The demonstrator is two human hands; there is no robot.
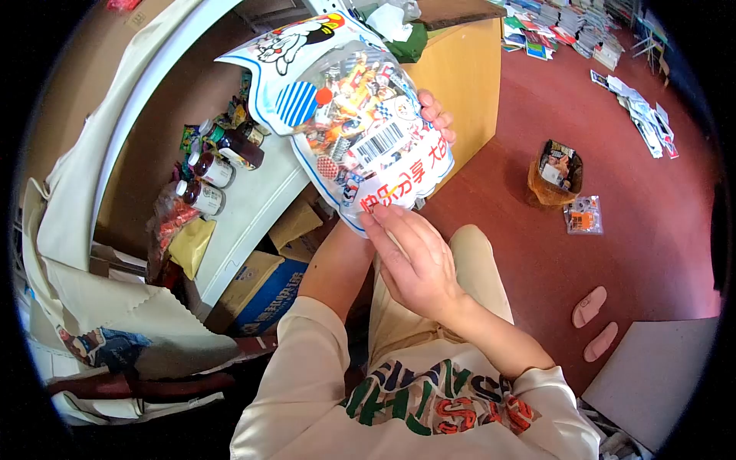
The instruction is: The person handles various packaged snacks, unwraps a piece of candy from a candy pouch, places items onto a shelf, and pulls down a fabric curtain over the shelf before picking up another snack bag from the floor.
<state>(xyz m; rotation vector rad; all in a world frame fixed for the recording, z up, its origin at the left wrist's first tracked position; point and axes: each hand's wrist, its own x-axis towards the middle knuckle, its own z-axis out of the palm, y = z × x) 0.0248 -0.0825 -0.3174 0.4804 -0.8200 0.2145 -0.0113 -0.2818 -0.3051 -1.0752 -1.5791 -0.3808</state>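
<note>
A large clear-and-white bag of wrapped candies (356, 115) is held up in front of me, tilted, its barcode and red lettering facing me. My left hand (438, 119) reaches behind the bag, and its fingertips curl round the right edge; the palm is hidden. At the lower edge of the bag, my right hand (418, 264) has its fingers on the plastic, seeming to pinch it. The candies show through the clear middle, while the top of the bag bears a cartoon rabbit.
Several bottles (203, 198) and a yellow packet (192, 247) stand or lie on a white shelf (264, 207) to the left. A wooden cabinet (468, 84) is behind the bag. On the red floor are a bin (548, 192), pink slippers (589, 307) and piles of books (567, 31).
</note>
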